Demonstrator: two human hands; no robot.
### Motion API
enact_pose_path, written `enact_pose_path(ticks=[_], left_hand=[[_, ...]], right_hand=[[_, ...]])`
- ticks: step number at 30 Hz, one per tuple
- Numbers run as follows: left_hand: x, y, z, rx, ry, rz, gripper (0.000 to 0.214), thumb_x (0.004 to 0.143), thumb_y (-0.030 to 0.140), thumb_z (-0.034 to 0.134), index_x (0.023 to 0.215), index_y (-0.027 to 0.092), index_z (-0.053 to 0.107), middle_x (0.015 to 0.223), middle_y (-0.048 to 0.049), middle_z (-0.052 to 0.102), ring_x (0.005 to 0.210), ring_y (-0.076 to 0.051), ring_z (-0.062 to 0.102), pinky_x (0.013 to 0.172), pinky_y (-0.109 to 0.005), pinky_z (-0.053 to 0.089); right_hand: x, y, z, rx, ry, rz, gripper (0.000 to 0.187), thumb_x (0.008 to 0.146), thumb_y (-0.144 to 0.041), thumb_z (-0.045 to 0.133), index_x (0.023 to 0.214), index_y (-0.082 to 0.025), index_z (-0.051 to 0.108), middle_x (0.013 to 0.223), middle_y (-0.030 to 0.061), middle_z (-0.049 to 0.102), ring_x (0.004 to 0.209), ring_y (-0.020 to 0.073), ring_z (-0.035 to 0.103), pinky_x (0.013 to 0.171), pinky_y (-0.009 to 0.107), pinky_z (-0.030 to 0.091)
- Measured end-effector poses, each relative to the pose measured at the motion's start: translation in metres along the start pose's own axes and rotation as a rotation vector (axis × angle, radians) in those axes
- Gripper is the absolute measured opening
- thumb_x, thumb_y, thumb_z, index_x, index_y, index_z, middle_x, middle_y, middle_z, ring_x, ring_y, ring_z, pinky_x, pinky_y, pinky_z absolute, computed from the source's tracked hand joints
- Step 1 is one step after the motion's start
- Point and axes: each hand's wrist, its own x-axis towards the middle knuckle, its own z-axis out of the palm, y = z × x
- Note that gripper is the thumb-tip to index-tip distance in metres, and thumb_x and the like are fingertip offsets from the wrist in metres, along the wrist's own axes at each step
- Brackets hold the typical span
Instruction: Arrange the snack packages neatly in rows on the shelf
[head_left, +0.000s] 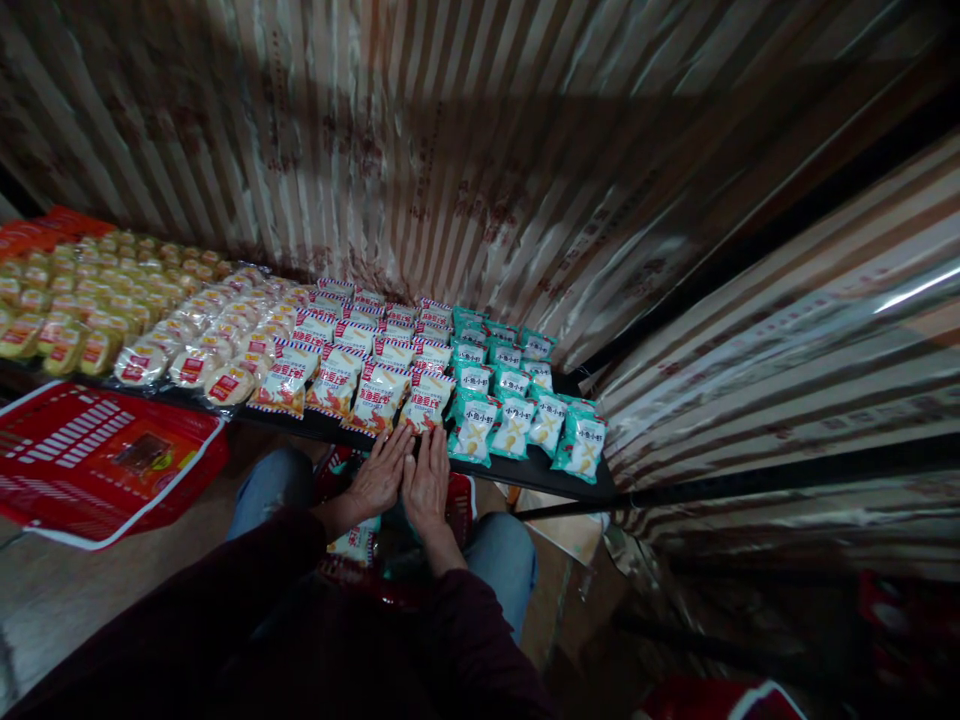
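Side by side, both my hands lie flat at the front edge of a dark shelf (555, 478). The fingertips of my left hand (379, 475) touch the lower end of a red-and-white snack bag (379, 395). Beside it, the fingers of my right hand (426, 485) are stretched out against the bottom of another red-and-white snack bag (426, 402). Neither hand grips anything. Rows of these bags stand behind. To their right are rows of green-and-white snack bags (474, 425). Below my hands, partly hidden between my knees, a red basket (459, 505) holds more bags.
Round clear-wrapped snacks (196, 367) and yellow-wrapped snacks (64, 347) fill the shelf's left part. A red basket (112, 450) with a white rim sits below at left. Striped plastic sheeting (420, 150) hangs behind, and a black shelf post (750, 240) slants along the right.
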Motion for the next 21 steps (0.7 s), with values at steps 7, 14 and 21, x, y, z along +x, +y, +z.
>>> enact_pose_path(ticks=[7, 14, 21], left_hand=[[0.001, 0.001, -0.008, -0.054, -0.014, 0.001, 0.052, 0.092, 0.011, 0.029, 0.143, 0.002, 0.032, 0.152, -0.0197, 0.026, 0.145, -0.028, 0.006, 0.115, -0.055, 0.019], [-0.032, 0.008, -0.009, -0.165, -0.121, 0.029, 0.053, 0.090, 0.013, 0.033, 0.142, 0.007, 0.038, 0.150, -0.0159, 0.034, 0.144, -0.025, 0.018, 0.113, -0.050, 0.029], [-0.084, 0.004, 0.016, -0.204, -0.298, -0.166, 0.032, 0.093, 0.028, 0.054, 0.122, 0.015, 0.056, 0.127, -0.0120, 0.056, 0.114, -0.023, 0.055, 0.096, -0.043, 0.048]], right_hand=[[0.001, 0.001, -0.004, 0.020, -0.008, -0.005, 0.056, 0.099, -0.031, 0.028, 0.150, -0.009, 0.021, 0.156, 0.0164, 0.020, 0.146, 0.0242, 0.011, 0.113, 0.049, 0.028], [-0.026, -0.004, -0.007, 0.133, -0.023, -0.046, 0.050, 0.098, -0.027, 0.026, 0.146, -0.012, 0.032, 0.153, 0.0139, 0.030, 0.143, 0.0216, 0.023, 0.113, 0.048, 0.031], [-0.087, -0.002, 0.033, 0.257, -0.434, 0.150, 0.046, 0.092, -0.019, 0.039, 0.136, -0.009, 0.047, 0.139, 0.0170, 0.049, 0.131, 0.0239, 0.043, 0.110, 0.044, 0.038]])
